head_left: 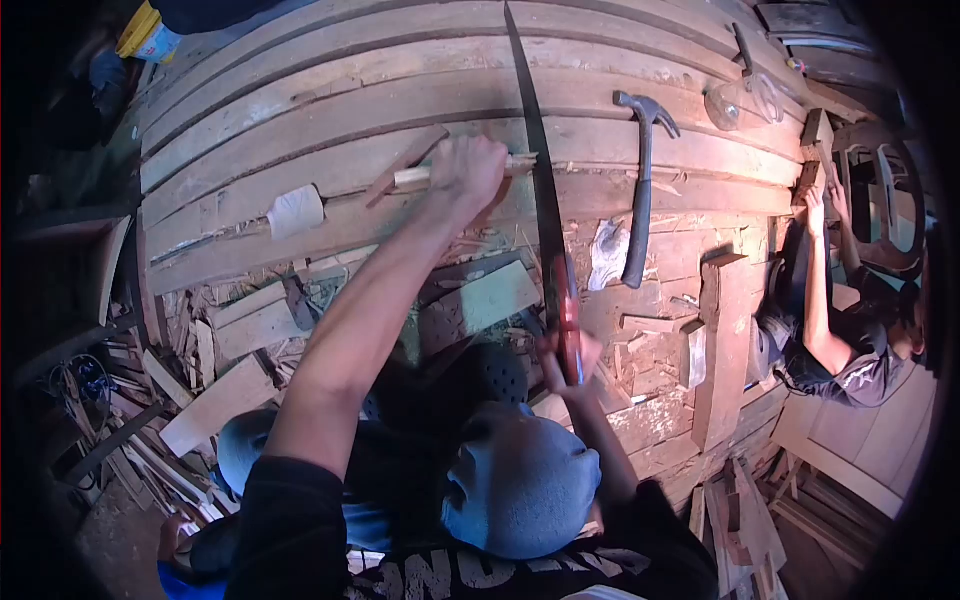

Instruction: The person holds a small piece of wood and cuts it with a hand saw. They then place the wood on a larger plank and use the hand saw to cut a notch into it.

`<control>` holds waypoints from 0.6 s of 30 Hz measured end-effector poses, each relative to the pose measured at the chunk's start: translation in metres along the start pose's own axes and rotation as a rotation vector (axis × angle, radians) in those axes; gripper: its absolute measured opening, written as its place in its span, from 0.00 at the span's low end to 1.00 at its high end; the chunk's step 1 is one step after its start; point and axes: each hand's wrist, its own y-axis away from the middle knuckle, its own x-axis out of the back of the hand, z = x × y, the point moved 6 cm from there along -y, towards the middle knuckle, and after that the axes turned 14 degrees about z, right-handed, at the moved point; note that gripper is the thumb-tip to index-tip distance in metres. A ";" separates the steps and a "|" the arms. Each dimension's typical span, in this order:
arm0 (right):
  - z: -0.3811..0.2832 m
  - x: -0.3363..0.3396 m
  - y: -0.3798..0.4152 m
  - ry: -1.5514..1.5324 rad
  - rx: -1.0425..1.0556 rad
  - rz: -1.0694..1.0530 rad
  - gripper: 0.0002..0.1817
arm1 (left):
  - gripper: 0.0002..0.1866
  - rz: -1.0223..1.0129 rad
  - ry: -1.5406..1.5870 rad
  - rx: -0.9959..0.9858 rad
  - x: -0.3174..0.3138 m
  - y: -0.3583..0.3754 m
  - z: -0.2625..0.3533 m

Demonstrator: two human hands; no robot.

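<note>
Well inside the plank platform's (330, 95) left edge, our left fingers (484, 152) clasp a likely light, stiff wood strip (412, 176); our right fingers (549, 362) wrap the handsaw's (546, 200) handle (570, 340), its safest hold.

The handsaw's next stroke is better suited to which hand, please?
Probably the right hand: it grips the handsaw's handle, while the left hand holds the wooden stick beside the blade.

Dim bluish-pink light, barrel-shaped distortion, edges fading to black.
</note>
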 end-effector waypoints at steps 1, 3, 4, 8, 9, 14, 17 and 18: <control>0.001 0.002 0.007 0.003 -0.008 -0.001 0.10 | 0.10 -0.004 0.002 0.007 -0.001 0.002 0.001; -0.005 0.007 0.017 0.003 0.090 0.069 0.10 | 0.10 -0.036 0.001 0.023 -0.007 0.005 0.001; -0.020 0.012 0.030 0.020 0.194 0.062 0.10 | 0.10 -0.034 -0.019 0.010 -0.009 0.005 0.003; -0.010 0.010 0.038 0.051 0.150 -0.001 0.10 | 0.11 -0.025 -0.037 0.012 -0.006 0.003 0.003; -0.007 0.010 0.040 0.057 0.150 -0.003 0.10 | 0.11 -0.025 -0.030 0.015 -0.012 0.001 0.001; -0.015 0.026 0.047 0.056 0.077 0.011 0.10 | 0.06 0.048 0.026 0.054 -0.013 0.007 -0.001; -0.029 0.026 0.044 0.031 0.182 -0.016 0.10 | 0.09 0.075 -0.025 0.047 -0.010 0.002 -0.004; -0.032 0.027 0.043 0.030 0.228 -0.010 0.10 | 0.10 0.091 -0.030 0.015 -0.011 0.004 -0.002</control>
